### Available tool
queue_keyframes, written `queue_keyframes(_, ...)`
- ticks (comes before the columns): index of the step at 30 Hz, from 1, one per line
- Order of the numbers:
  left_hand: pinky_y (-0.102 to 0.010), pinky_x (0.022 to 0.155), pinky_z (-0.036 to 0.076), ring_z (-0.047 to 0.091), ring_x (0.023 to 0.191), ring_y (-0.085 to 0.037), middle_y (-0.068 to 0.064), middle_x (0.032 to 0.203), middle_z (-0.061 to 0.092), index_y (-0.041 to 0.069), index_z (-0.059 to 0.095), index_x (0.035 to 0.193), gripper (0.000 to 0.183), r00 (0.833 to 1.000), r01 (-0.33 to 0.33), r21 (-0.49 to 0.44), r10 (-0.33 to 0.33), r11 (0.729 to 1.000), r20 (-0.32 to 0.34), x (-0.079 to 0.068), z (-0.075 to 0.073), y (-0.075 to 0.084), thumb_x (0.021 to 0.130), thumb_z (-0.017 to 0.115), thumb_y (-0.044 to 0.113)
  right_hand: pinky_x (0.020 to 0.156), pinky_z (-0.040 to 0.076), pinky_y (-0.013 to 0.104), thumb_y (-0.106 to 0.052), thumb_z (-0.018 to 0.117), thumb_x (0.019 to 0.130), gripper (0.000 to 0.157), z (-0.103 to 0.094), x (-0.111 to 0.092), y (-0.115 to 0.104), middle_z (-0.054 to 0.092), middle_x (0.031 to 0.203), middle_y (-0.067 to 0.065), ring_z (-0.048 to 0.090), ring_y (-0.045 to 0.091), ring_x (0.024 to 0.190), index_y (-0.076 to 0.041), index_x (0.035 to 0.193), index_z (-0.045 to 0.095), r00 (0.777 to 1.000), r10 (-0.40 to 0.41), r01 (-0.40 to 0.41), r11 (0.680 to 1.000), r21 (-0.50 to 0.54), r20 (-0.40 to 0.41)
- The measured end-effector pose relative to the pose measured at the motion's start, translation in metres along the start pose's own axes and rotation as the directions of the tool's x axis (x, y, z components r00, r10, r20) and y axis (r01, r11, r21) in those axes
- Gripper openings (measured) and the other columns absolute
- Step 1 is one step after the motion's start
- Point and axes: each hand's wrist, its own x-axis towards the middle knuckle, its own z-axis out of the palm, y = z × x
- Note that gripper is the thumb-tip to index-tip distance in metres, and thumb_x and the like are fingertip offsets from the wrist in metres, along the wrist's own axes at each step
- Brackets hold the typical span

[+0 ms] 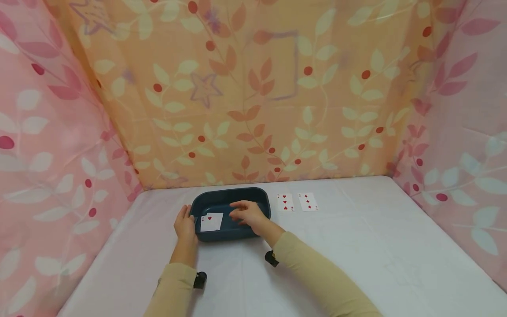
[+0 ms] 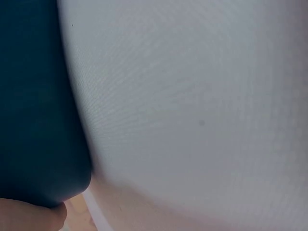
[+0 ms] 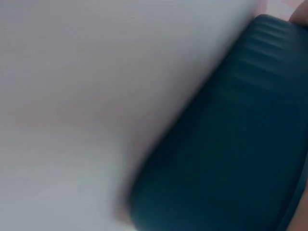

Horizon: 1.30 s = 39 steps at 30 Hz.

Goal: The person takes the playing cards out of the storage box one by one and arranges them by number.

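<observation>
A dark blue plastic basin [image 1: 237, 235] stands on the white-covered table. My left hand [image 1: 185, 223] rests against its left end, fingers straight along the outside; in the left wrist view a fingertip [image 2: 57, 215] lies at the basin's corner. Inside, at the left, overlapping playing cards [image 1: 211, 223] lie face up, one showing a red heart. My right hand [image 1: 250, 215] hovers over the basin's right half, fingers loosely extended with nothing seen between them. The right wrist view shows mostly the basin's outer wall [image 3: 226, 144], blurred.
Right of the basin, a three of hearts [image 1: 285, 202] and a three of diamonds [image 1: 308, 202] lie face up side by side. A patterned orange curtain [image 1: 245, 110] closes off the back, with pink curtains [image 1: 35, 154] at both sides.
</observation>
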Motion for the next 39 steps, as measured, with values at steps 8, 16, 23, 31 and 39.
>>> queue_keyframes(8, -0.031, 0.115, 0.019, 0.024, 0.144, -0.020, -0.010, 0.156, 0.029, 0.004, 0.022, 0.154, 0.057, 1.000, 0.008, -0.004, -0.008, 1.000, -0.009, 0.000, 0.000, 0.002, 0.099, 0.027, -0.010, 0.063, 0.051, 0.026, -0.004, 0.067, 0.090, 0.043, 0.016, 0.017, 0.001, 0.065, 0.085, 0.006, 0.066, 0.022, 0.077, 0.002, 0.131, 0.057, 0.990, 0.028, 0.009, 0.966, -0.259, 0.140)
queue_keyframes(16, -0.029, 0.115, 0.021, 0.025, 0.144, -0.020, -0.008, 0.156, 0.031, 0.005, 0.023, 0.154, 0.061, 1.000, 0.016, -0.012, -0.016, 1.000, -0.019, 0.000, 0.003, 0.004, 0.096, 0.028, -0.012, 0.066, 0.045, 0.023, -0.008, 0.073, 0.086, 0.050, 0.030, 0.035, 0.004, 0.064, 0.092, 0.011, 0.051, 0.012, 0.062, -0.004, 0.134, 0.058, 0.978, 0.069, 0.044, 0.853, -0.520, 0.195)
queue_keyframes(23, -0.031, 0.115, 0.020, 0.024, 0.144, -0.021, -0.010, 0.156, 0.030, 0.004, 0.022, 0.154, 0.059, 1.000, 0.012, 0.006, -0.012, 1.000, -0.015, -0.001, 0.002, 0.005, 0.097, 0.028, -0.012, 0.086, 0.050, 0.029, -0.008, 0.074, 0.085, 0.056, 0.038, 0.048, 0.014, 0.060, 0.125, 0.017, 0.061, 0.023, 0.088, -0.004, 0.137, 0.055, 0.983, 0.050, 0.064, 0.811, -0.582, 0.179)
queue_keyframes(31, -0.032, 0.116, 0.019, 0.024, 0.144, -0.021, -0.011, 0.156, 0.029, 0.004, 0.019, 0.154, 0.058, 1.000, 0.002, 0.016, -0.002, 1.000, 0.005, -0.003, 0.000, 0.003, 0.098, 0.027, -0.010, 0.106, 0.039, 0.036, -0.010, 0.083, 0.075, 0.065, 0.044, 0.084, 0.039, 0.057, 0.135, 0.013, 0.052, 0.025, 0.124, -0.006, 0.135, 0.058, 0.984, 0.061, 0.077, 0.705, -0.705, 0.168)
queue_keyframes(39, -0.032, 0.116, 0.018, 0.024, 0.144, -0.021, -0.010, 0.156, 0.030, 0.004, 0.020, 0.154, 0.057, 1.000, 0.006, -0.006, -0.006, 1.000, -0.003, -0.001, 0.001, 0.001, 0.099, 0.027, -0.009, 0.101, 0.042, 0.033, -0.034, 0.089, 0.068, 0.071, 0.045, 0.135, 0.091, 0.060, 0.131, -0.003, 0.054, 0.016, 0.120, -0.022, 0.132, 0.061, 0.987, 0.026, 0.119, 0.564, -0.817, 0.161)
